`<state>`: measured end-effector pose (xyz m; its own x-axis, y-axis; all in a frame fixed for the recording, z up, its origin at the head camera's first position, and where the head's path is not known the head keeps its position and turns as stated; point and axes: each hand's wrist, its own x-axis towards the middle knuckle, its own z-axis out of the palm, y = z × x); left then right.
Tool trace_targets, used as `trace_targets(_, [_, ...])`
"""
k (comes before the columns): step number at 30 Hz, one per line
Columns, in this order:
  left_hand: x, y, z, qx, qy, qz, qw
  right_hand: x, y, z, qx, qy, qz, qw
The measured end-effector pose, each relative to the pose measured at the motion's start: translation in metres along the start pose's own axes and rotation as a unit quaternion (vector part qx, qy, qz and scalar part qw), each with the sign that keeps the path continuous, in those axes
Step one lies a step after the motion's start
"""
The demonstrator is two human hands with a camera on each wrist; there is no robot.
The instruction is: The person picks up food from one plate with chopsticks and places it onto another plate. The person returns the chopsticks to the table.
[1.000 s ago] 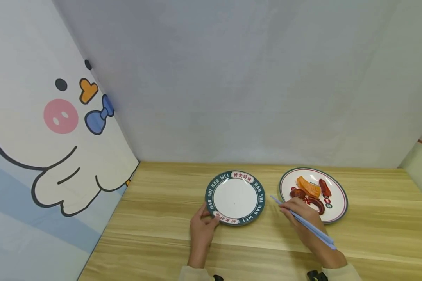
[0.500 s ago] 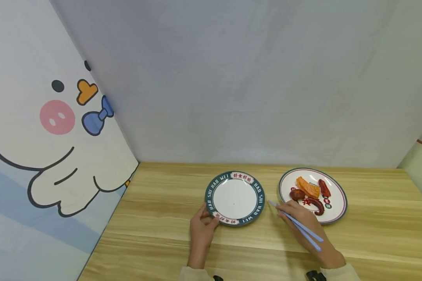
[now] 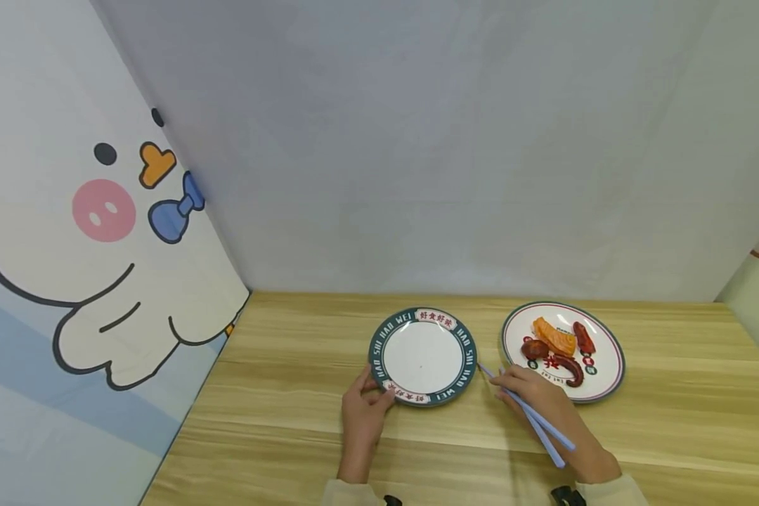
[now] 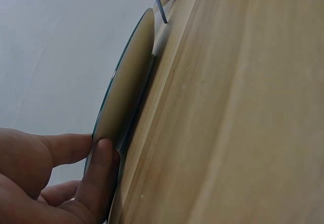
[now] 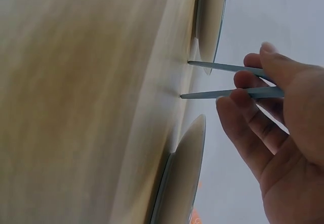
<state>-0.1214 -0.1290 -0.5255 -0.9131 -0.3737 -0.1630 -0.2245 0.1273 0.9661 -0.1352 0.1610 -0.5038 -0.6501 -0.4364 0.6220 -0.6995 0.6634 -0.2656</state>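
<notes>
My left hand [image 3: 362, 422] pinches the near left rim of a round plate [image 3: 422, 357] with a dark green border; in the left wrist view its thumb and fingers [image 4: 96, 178] hold the edge. In my right hand [image 3: 547, 397] is a pair of pale blue chopsticks [image 3: 549, 426]. Their tips stand apart at the tabletop between the two plates, as the right wrist view shows. Beside that hand an oval white plate [image 3: 604, 376] carries an orange salmon piece [image 3: 555, 339], a red-brown sausage-like piece [image 3: 584, 337], a rounded brown piece [image 3: 534, 349] and a curled octopus tentacle [image 3: 573, 370].
Both plates lie on a wood-grain table [image 3: 291, 393]. Behind it hangs a plain grey backdrop [image 3: 468, 154]. A cloth with a cartoon figure [image 3: 183, 302] borders the table's left side.
The right hand has shifted slightly left and away from the oval plate. The chopsticks have spread apart, their tips now nearer the green-rimmed plate. The left hand and both plates have stayed put.
</notes>
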Motion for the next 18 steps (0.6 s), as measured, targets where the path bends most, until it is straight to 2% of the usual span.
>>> trace_targets(4, [0.0,0.001,0.0,0.003,0.0,-0.004,1.0,-0.002,0.003,0.002,0.003,0.006,-0.02,0.9998])
trace_targets(8, [0.001,0.0,0.0,0.002,0.001,-0.005,1.0,-0.002,0.007,0.003,-0.001,-0.016,-0.023,0.9996])
trace_targets(13, [0.002,-0.002,0.0,-0.008,0.001,0.011,0.9999,-0.002,0.011,0.005,0.007,-0.046,-0.036,0.9983])
trace_targets(18, [0.002,-0.003,0.0,-0.007,0.001,0.012,0.9999,-0.004,0.007,0.005,0.003,-0.079,-0.029,0.9964])
